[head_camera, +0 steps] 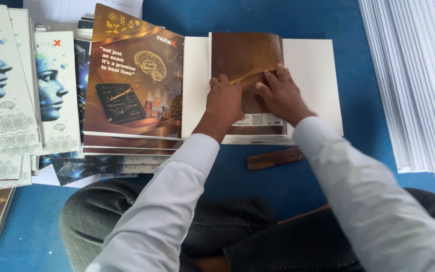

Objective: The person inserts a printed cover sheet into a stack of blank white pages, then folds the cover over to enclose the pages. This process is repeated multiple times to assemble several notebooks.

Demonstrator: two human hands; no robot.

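Observation:
A glossy brown cover sheet (246, 53) lies folded over a stack of white paper sheets (310, 75) on the blue floor. My left hand (224, 98) presses down on the cover's left part, fingers curled. My right hand (281, 93) rests on the cover beside it, fingers spread flat along a gold band. Both hands touch the cover and nearly meet at its middle.
A pile of brown printed notebook covers (134, 75) sits just left of the sheets. Stacks of white covers with a face picture (6, 95) fill the far left. A brown wooden stick (274, 158) lies below the sheets. A large ream of white paper (419, 85) stands at right.

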